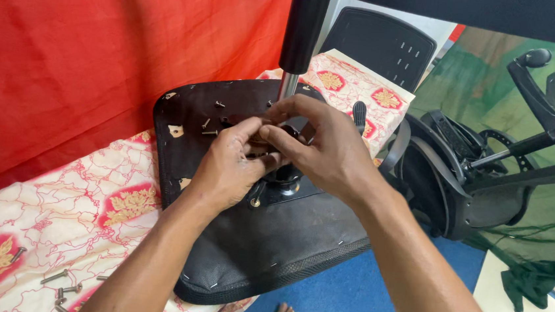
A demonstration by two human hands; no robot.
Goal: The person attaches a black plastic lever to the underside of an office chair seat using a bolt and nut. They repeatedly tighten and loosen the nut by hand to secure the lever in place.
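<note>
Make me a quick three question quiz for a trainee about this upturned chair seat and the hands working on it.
1. True or false: both hands meet at the metal mechanism plate on the upturned seat.
2. Where do most loose bolts lie? A) on the blue floor B) on the patterned cloth, lower left C) on the red curtain
3. What colour is the curtain behind the seat?

Key: 1 true: left hand and right hand touch there. 2 B. 3 red.
</note>
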